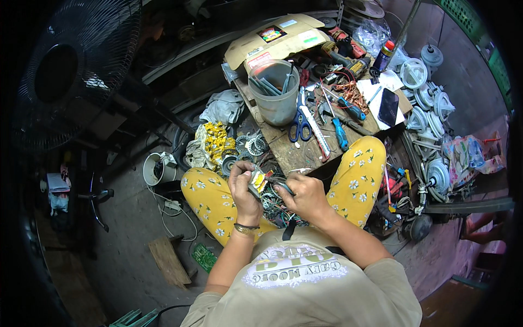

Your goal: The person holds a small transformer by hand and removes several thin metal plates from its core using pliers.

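My left hand [243,192] is closed around a small metal block with yellow wrapping [258,182], which looks like a small transformer, held over my lap. Close beside it on the right, my right hand [306,197] grips a dark-handled hand tool [284,188] whose tip points at the block. The tool's kind is hard to make out, as my fingers cover much of it. Below both hands lies a heap of coloured wires and scrap parts [280,210], between my knees.
Ahead stands a low wooden bench [278,144] with a grey bucket [274,101], scissors [299,128], screwdrivers [340,133], copper wire [353,95] and a phone [388,108]. White plastic fan parts [430,117] pile up at right. A white pail [159,169] and large fan [71,71] stand left.
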The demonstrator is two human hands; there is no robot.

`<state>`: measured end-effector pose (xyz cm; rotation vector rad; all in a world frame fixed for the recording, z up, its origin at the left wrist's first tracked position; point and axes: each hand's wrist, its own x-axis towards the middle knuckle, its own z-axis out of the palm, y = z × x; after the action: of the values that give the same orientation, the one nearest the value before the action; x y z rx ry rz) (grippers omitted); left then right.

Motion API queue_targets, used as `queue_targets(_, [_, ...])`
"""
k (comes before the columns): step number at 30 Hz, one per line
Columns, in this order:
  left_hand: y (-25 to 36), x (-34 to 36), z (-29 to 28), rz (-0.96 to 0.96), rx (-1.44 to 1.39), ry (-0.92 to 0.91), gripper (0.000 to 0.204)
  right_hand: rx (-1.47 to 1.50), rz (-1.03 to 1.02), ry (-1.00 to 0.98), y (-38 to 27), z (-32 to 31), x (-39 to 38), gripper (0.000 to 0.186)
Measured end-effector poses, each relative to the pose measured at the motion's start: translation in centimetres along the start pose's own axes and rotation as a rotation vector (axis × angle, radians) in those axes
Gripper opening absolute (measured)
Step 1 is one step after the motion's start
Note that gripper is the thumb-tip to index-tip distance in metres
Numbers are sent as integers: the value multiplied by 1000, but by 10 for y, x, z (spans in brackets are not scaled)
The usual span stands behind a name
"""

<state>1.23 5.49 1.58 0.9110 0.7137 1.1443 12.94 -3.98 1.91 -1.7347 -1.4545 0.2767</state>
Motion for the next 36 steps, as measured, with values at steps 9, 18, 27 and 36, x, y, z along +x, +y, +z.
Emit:
queue_targets(9, [1,10,-6,149,-12,-268,15,868,461,-362,10,3,-8,44])
queue_targets(18, [-16,2,-17,-384,-650,-122,18,1692,166,-652,17,-48,3,51])
queue_targets(27, [-8,-5,-16,-649,-857,-100,40,-685,84,-281,90,-16,9,22])
queue_targets(36, [3,-17,2,-732,-807,-23,30,-498,72,79,94,9,36,15])
